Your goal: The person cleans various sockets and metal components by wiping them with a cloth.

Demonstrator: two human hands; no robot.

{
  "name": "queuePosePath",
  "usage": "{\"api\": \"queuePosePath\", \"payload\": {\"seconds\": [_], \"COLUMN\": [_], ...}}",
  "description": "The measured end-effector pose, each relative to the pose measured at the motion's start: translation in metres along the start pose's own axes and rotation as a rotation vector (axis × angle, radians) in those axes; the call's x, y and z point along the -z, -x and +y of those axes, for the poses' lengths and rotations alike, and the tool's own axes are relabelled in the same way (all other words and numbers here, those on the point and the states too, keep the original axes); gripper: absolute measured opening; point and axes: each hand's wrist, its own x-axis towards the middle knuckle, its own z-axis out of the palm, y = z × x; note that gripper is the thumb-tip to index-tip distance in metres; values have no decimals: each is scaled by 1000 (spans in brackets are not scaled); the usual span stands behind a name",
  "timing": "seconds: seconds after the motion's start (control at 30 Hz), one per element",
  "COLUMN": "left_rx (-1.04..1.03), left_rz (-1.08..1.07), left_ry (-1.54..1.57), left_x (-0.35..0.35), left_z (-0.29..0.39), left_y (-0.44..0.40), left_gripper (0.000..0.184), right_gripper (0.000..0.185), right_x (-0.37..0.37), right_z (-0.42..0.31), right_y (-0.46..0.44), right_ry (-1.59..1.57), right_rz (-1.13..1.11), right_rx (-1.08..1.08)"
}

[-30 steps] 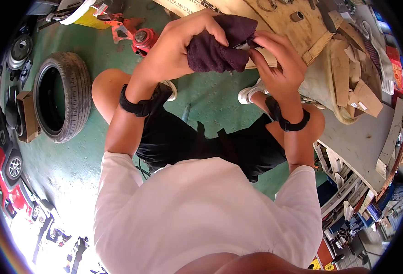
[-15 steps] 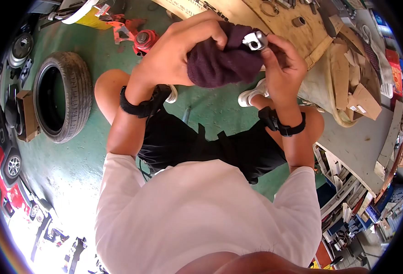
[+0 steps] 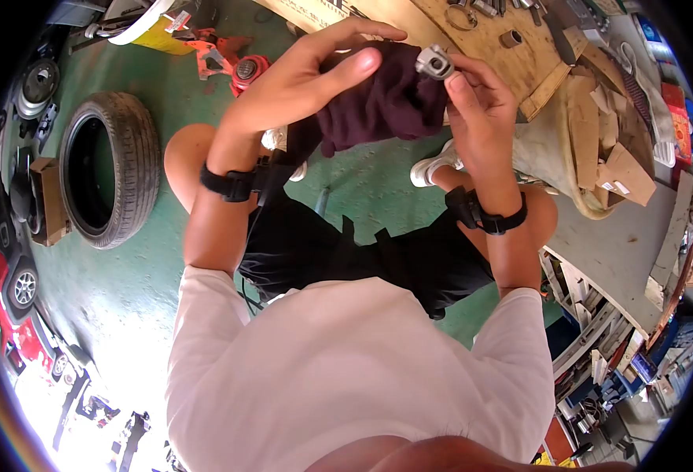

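Right hand point(image 3: 484, 110) pinches metal fitting point(image 3: 434, 64); left hand point(image 3: 303, 88), half-open, borders dark cloth point(image 3: 386, 102). Wooden tabletop point(image 3: 547, 67) at cloth's one o'clock; open floor point(image 3: 366, 185), six.

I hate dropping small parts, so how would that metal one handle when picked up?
The metal part is probably stiff and heavy for its size, given its solid metallic look. Its sheen suggests slipperiness, and its rounded side might let it roll.
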Motion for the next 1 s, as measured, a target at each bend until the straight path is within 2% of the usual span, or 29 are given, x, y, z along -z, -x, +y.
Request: {"api": "queuePosePath", "payload": {"seconds": [0.03,0.1,0.13,0.27,0.33,0.43,0.5,0.6,0.67,0.87,1.0], "left_rx": [2,29,-9,21,29,-16,-34,-186,-186,-189,-237], "left_rz": [1,44,89,101,122,137,144,142,133,64,25], "left_ry": [0,-28,-12,-83,-147,-236,-241,-392,-423,-519,-549], "left_x": [-6,-13,-16,-11,-15,-14,-12,-11,-12,-14,-20], "left_z": [0,2,3,7,7,5,4,2,2,-1,3], "left_y": [-1,-2,-3,-3,-4,-4,-3,-4,-3,1,3], "left_gripper": [51,36,31,30,31,29,27,29,29,30,30], "right_gripper": [25,25,23,21,20,18,22,31,39,32,28], "right_x": [-3,-13,-15,-7,-3,-4,-6,-8,3,-1,9], "right_z": [-3,-7,-7,0,3,4,0,-11,-15,-33,-25], "right_y": [2,6,7,-3,-3,-3,-1,-7,-13,-9,-10], "right_ry": [-1,207,189,154,121,141,149,319,760,897,961], "right_rz": [-1,-23,2,-60,-63,-90,-91,-106,-303,-391,-382], "right_rx": [-1,157,195,290,210,290,271,292,450,266,288]}}
